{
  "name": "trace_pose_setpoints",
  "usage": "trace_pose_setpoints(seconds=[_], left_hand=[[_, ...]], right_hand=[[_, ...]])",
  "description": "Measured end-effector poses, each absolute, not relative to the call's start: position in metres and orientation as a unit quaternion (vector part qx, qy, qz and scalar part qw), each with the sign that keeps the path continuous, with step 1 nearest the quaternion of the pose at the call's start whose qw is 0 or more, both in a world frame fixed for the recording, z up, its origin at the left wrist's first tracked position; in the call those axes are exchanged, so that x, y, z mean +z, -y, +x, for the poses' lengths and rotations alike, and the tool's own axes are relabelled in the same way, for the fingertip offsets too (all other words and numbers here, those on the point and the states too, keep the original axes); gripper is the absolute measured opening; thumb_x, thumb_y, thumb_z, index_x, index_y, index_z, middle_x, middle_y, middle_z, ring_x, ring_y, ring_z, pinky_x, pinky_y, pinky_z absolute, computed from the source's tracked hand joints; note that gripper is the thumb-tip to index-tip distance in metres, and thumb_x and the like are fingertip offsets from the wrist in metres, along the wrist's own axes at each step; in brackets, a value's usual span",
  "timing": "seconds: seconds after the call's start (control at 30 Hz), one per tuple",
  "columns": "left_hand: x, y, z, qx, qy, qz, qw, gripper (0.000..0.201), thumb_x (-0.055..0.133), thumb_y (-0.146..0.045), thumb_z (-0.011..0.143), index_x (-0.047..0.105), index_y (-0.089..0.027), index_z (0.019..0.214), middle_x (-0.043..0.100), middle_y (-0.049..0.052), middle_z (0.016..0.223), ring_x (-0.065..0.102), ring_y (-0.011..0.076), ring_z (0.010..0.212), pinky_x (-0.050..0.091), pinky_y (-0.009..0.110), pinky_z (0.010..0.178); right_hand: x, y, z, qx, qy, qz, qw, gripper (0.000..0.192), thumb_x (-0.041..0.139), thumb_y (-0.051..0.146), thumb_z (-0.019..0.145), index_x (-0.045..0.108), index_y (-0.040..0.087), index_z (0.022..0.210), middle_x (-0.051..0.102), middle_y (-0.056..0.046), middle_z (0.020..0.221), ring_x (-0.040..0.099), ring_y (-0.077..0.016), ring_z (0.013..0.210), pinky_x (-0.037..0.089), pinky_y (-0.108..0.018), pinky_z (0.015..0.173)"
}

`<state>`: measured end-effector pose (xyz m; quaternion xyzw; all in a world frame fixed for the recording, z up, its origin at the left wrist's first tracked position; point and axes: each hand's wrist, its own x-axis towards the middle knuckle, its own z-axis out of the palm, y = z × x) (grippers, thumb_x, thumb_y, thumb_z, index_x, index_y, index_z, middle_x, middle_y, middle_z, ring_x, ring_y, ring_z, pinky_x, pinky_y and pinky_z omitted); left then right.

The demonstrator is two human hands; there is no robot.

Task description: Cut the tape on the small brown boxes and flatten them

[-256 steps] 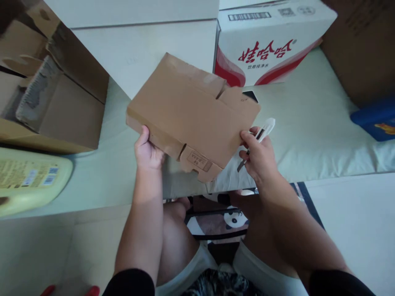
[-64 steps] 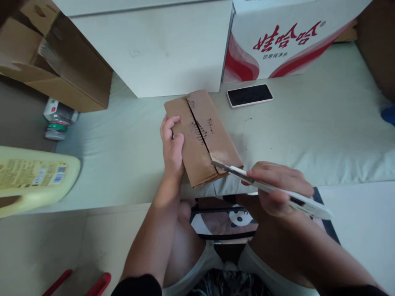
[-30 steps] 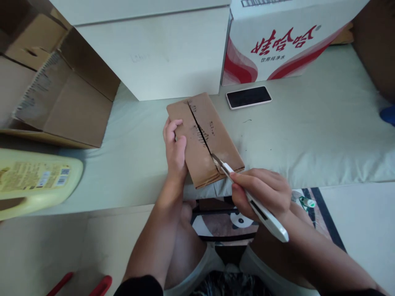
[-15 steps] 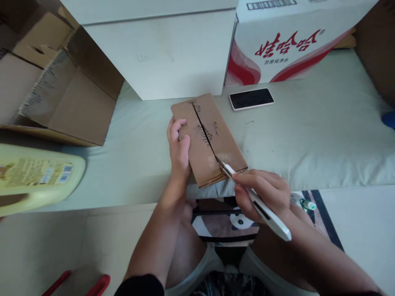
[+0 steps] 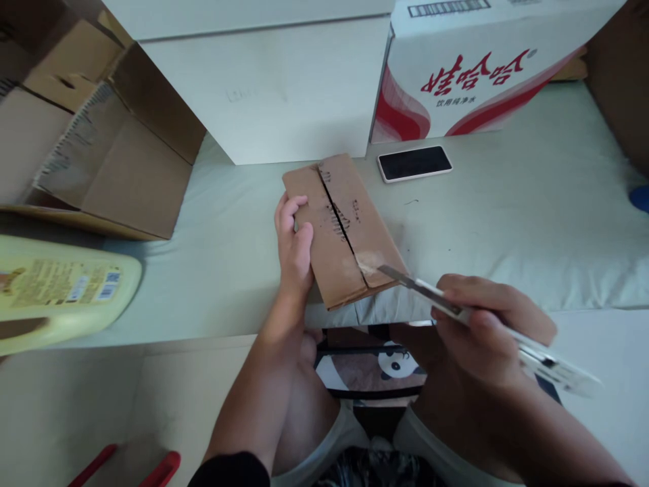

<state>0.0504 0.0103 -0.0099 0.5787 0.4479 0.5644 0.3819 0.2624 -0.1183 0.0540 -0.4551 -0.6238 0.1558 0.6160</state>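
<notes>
A small brown cardboard box (image 5: 372,223) rests near the front edge of a cloth-covered surface, with a dark slit running along its top seam. My left hand (image 5: 295,243) grips the box by its left side, thumb on top and some fingers hidden. In my right hand (image 5: 489,325) is a white utility knife (image 5: 550,365), its metal blade out and pointing left. The blade is near the box's right front corner, out of the slit; whether it touches the cardboard I cannot tell. Roughened paper shows around the seam's near end.
Behind the box stand a white carton (image 5: 294,95) and a red-and-white carton (image 5: 456,95), with a phone (image 5: 414,164) before them. An open cardboard box (image 5: 136,169) and a yellow jug (image 5: 124,277) are at the left. A blue object (image 5: 639,197) lies far right.
The knife has come out of the near end of the slit and moved right with my right hand. The slit now reaches close to the near edge. My left hand has stayed put.
</notes>
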Motion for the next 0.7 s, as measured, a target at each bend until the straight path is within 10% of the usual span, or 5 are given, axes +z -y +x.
trace_pose_setpoints(seconds=[0.17,0.4,0.57,0.7], left_hand=[[-0.011,-0.012,0.048,0.564,-0.453,0.586,0.365,0.051,0.055,-0.068,0.093,0.058,-0.035,0.133,0.052,0.005,0.153,0.037,0.0328,0.156,0.035,0.051,0.131],[0.004,-0.023,0.035,0.646,-0.442,0.443,0.437,0.042,0.063,-0.055,0.088,0.058,-0.030,0.121,0.065,0.004,0.133,0.062,0.0269,0.127,0.054,0.038,0.105],[0.008,-0.032,0.025,0.616,-0.468,0.273,0.572,0.037,0.069,-0.023,0.069,0.069,-0.023,0.105,0.076,0.003,0.096,0.069,0.0192,0.083,0.056,0.029,0.073],[0.002,-0.033,0.028,0.561,-0.460,0.290,0.624,0.033,0.072,-0.033,0.076,0.075,-0.022,0.107,0.079,0.006,0.111,0.074,0.0246,0.101,0.060,0.032,0.080]], right_hand=[[0.037,0.097,0.259,0.127,0.496,-0.438,0.739,0.017,0.071,0.038,0.096,0.071,0.024,0.106,0.067,0.003,0.076,0.060,-0.0094,0.047,0.045,-0.024,0.040],[0.009,0.080,0.260,0.189,0.502,-0.544,0.645,0.029,0.066,0.051,0.099,0.064,0.024,0.110,0.075,0.001,0.086,0.073,-0.0123,0.059,0.059,-0.028,0.061],[-0.008,0.073,0.261,0.284,0.496,-0.553,0.606,0.031,0.056,0.058,0.103,0.061,0.027,0.108,0.080,-0.006,0.108,0.079,-0.0213,0.094,0.063,-0.040,0.085],[-0.013,0.070,0.263,0.274,0.501,-0.568,0.593,0.027,0.056,0.055,0.103,0.058,0.030,0.113,0.077,-0.008,0.125,0.070,-0.0271,0.128,0.054,-0.055,0.109]])
